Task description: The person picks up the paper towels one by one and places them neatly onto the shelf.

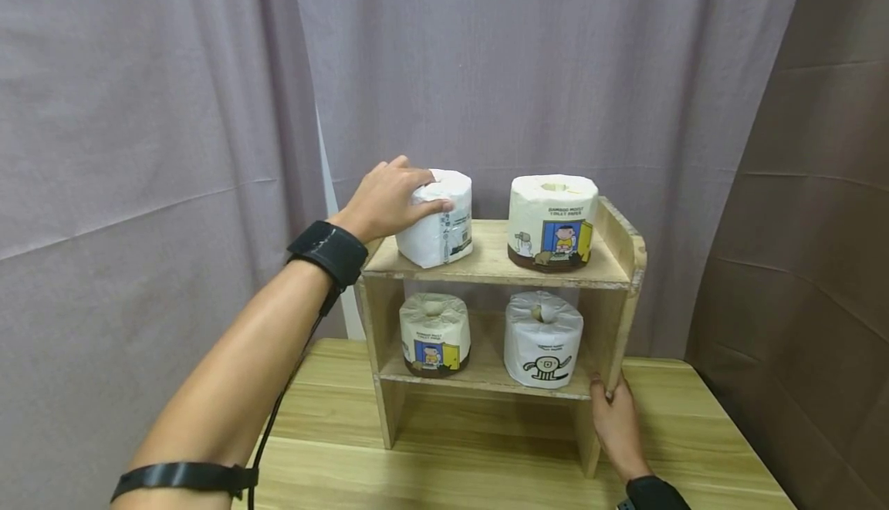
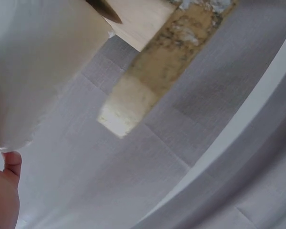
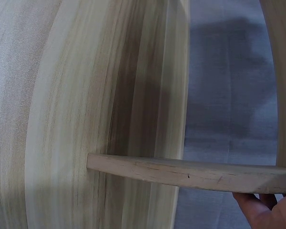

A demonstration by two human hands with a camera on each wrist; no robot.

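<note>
My left hand (image 1: pixel 390 198) grips a white wrapped toilet roll (image 1: pixel 454 234) by its top and side, at the left of the wooden shelf's upper board. In the left wrist view, fingertips (image 2: pixel 10 162) touch the edge of that pale roll (image 2: pixel 33 71). Low on the shelf's right side, my right hand (image 1: pixel 618 423) holds the side panel (image 1: pixel 623 325), thumb at the front. The right wrist view has the fingers (image 3: pixel 257 210) against this panel (image 3: pixel 190 174). A cream toilet roll with a cartoon print (image 1: pixel 556 209) stands upright on the right of the upper board.
On the lower board stand another cartoon-print roll (image 1: pixel 435 325) and a white roll with a black line drawing (image 1: pixel 544 340). The two-tier shelf rests on a wood-grain table (image 1: pixel 326 417). Grey curtains (image 1: pixel 542 70) hang behind, and a brown one (image 1: pixel 799 302) at right.
</note>
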